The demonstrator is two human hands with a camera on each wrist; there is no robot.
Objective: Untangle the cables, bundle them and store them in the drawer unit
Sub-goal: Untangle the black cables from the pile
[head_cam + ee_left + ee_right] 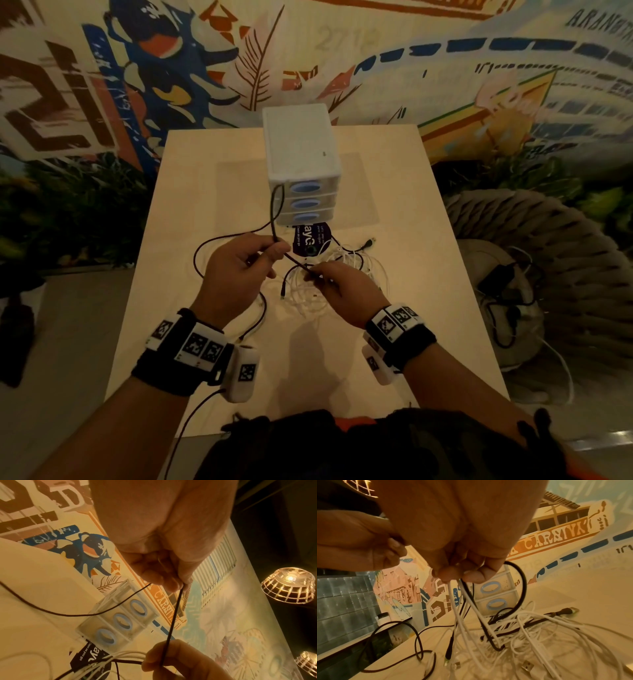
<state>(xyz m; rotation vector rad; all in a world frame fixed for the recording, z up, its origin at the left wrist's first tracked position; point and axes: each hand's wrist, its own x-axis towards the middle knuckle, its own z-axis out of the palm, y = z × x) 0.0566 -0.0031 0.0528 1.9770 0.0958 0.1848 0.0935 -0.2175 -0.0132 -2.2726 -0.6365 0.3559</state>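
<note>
1. Both hands are up over the middle of the pale wooden table [428, 274], working on the same black cable [273, 212].
2. Left hand [236, 270]: thumb and forefinger squeezed tight on the black cable, the other fingers curled in under them. The left wrist view shows it best, with the cord coming out from between the fingertips [173, 586] and running straight down to the other hand.
3. Right hand [339, 291]: fingers bunched together, pinching the black cable lower down plus a few strands of white cable [471, 609] that hang from the grip. Can't tell exactly how many white strands it's got.
4. Above the left hand the black cable arcs up in a tall loop in front of the drawer unit [301, 164], and a second length curves out wide to the left over the tabletop.
5. The rest of the cables are still one messy white-and-black heap [530, 635] on the table right under the right hand. A few USB plugs poke out of it.
6. The drawer unit is a small white three-drawer box with blue oval handles, at the far middle of the table. All three drawers look pushed in.
7. A dark purple card [310, 240] with white print lies flat just in front of the unit, touching the heap.
</note>
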